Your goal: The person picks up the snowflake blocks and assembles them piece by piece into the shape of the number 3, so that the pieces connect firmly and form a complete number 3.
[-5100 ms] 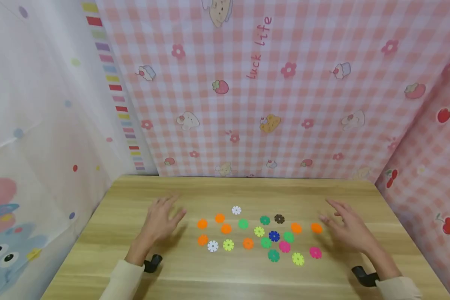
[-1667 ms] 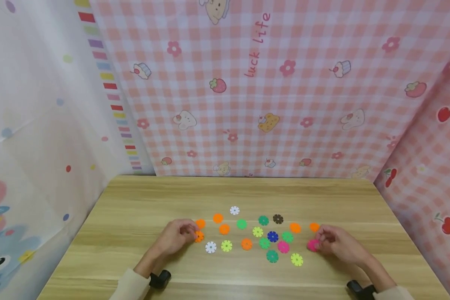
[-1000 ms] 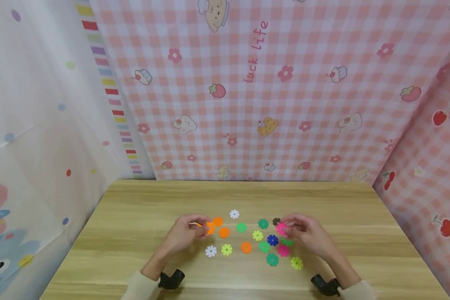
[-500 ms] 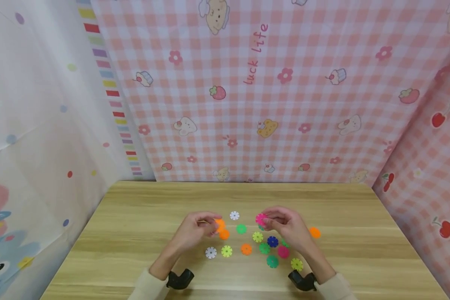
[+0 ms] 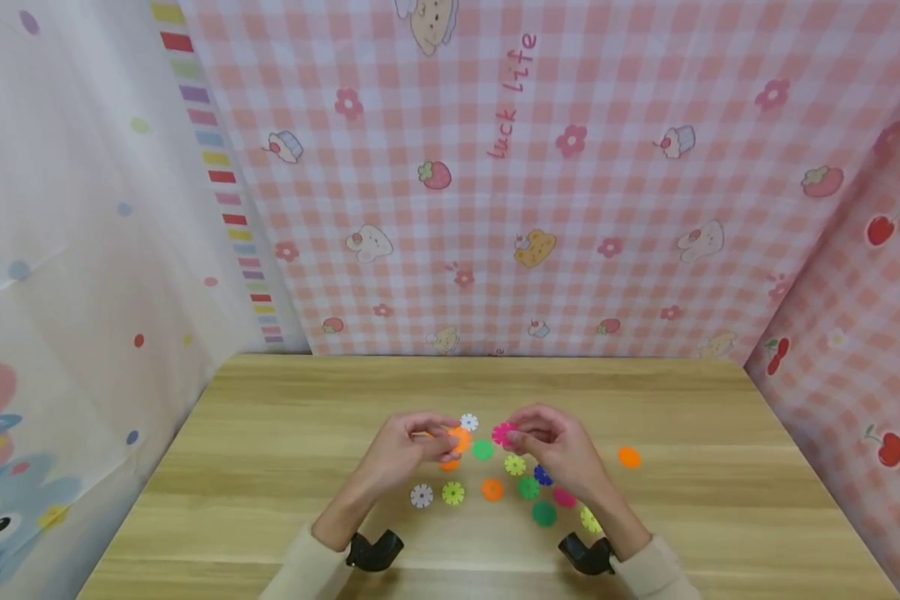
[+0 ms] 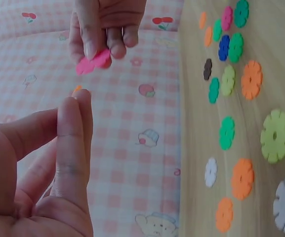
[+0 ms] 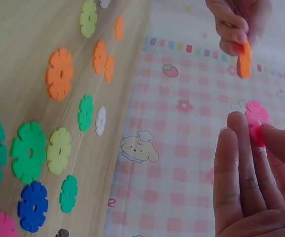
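Observation:
Between thumb and fingers my left hand (image 5: 403, 452) pinches an orange notched plastic disc, a snowflake building piece (image 5: 461, 439). My right hand (image 5: 561, 447) holds a pink snowflake piece (image 5: 503, 434) the same way. Both pieces are up off the table, a short gap apart. The right wrist view shows the orange piece (image 7: 244, 60) edge-on, pointing toward the pink one (image 7: 257, 121). In the left wrist view only a sliver of the orange piece (image 6: 77, 89) shows past the fingertips, with the pink piece (image 6: 94, 62) beyond.
Several loose snowflake pieces lie flat on the wooden table (image 5: 285, 400), among them a white one (image 5: 422, 496), a yellow one (image 5: 453, 493) and a dark green one (image 5: 544, 513). One orange piece (image 5: 629, 457) lies off to the right. Patterned curtains (image 5: 420, 208) stand behind and beside the table.
My hands, at first loose and apart, have taken the orange piece from the left end and the pink one from the right, then lifted both and brought them close together.

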Available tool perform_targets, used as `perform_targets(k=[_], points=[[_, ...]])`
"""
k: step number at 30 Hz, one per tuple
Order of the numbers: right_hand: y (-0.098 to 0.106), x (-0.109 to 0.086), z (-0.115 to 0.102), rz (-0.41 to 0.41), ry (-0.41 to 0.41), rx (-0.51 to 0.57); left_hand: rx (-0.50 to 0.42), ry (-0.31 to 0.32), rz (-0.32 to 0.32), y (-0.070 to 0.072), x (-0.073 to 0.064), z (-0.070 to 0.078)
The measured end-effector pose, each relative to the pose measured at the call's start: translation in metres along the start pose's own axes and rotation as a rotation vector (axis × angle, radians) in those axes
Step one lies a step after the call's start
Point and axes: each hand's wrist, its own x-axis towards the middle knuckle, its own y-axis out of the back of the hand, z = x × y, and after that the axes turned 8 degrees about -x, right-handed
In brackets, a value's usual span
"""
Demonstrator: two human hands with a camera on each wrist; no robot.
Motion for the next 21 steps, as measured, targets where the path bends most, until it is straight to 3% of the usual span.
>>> perform_targets(k=[5, 15, 21], points=[[-0.005, 0.001, -0.003, -0.008, 0.015, 0.000, -0.026, -0.007, -0.002, -0.007, 0.002, 0.002], [-0.015, -0.002, -0.003, 0.002, 0.005, -0.114, -0.051, 0.000, -0.014, -0.012, 0.004, -0.003], [-0.019, -0.006, -0.003, 0.022, 0.085, -0.166, -0.059, 0.005, -0.005, -0.013, 0.004, -0.005]])
